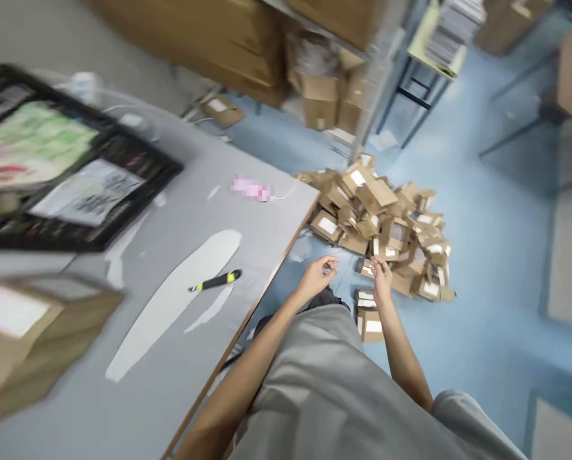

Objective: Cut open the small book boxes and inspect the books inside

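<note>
Both hands are held up in front of my grey shirt, past the table's edge. My left hand (320, 273) is closed in a loose pinch, thumb and fingertips near each other. Apart from it on the right, my right hand (381, 275) has its fingers pinched together too. Anything between the fingers of either hand is too small to make out. On the floor beyond lies a heap of small cardboard boxes (376, 195). The nearest table item to my left hand is a black and yellow utility knife (217, 281), lying on a long white patch (180, 300).
The grey table (170, 409) with a wooden edge fills the left. A black crate (137, 150) with printed sheets and a cardboard box (41, 364) stand on it, near a pink item (250, 188). Several cardboard boxes (320, 96) sit under a shelf. A yellowish stool (422, 51) stands behind.
</note>
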Demonstrator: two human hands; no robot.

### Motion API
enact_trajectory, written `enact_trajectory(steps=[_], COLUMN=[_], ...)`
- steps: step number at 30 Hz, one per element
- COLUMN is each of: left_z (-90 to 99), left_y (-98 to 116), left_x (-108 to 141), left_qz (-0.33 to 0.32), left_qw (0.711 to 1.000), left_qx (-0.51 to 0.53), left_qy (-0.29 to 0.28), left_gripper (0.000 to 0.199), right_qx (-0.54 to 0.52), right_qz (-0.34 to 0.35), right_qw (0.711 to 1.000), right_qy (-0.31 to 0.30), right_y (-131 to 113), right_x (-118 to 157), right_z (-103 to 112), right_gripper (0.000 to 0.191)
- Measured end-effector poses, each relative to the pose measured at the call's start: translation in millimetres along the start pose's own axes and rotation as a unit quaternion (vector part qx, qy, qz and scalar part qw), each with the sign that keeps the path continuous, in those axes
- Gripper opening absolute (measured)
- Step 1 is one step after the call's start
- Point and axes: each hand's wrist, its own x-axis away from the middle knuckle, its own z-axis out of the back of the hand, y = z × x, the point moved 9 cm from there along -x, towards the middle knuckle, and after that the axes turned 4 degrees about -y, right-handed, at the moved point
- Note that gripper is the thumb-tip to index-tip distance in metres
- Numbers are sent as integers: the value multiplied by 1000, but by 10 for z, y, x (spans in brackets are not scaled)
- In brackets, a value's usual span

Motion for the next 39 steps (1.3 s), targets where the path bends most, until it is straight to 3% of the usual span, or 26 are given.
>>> enact_trajectory(steps=[4, 8, 11, 15, 21, 24, 28, 32, 36, 39], left_z=[994, 1805, 2145, 2344, 2593, 2793, 3175, 3651, 4252, 4785], left_y=[-419, -815, -1071, -1372, -1850, -2030, -2183, -2326, -2387, -2336], left_x=[719, 1830, 2741, 3790, 4945, 5326, 5720, 5970, 6012, 5879], left_qz=[48, 74, 73, 69, 90, 96, 85, 83, 117, 167], left_qw=[979, 908, 846, 782, 722, 720, 729, 738, 740, 734], left_qx=[71, 157, 200, 235, 277, 287, 273, 237, 147, 31], left_qy=[186, 380, 489, 572, 627, 625, 622, 626, 646, 658], left_gripper=[28, 35, 39, 40, 42, 42, 42, 40, 40, 66], right_qx=[45, 88, 110, 146, 196, 194, 208, 230, 254, 277], right_qz=[-19, 5, 20, 24, 48, 71, 99, 127, 128, 127], right_qw=[980, 928, 895, 867, 793, 772, 753, 737, 727, 713], right_qy=[-191, -362, -432, -476, -575, -601, -616, -623, -625, -631], right_y=[-229, -521, -599, -472, -115, -3, 103, 174, 232, 244], right_x=[62, 456, 918, 1700, 3092, 3670, 4239, 4607, 4792, 4856], right_z=[-1399, -2583, -3231, -3869, -4733, -5102, -5485, -5713, -5780, -5767], right_gripper=[51, 48, 46, 45, 46, 45, 45, 44, 43, 42])
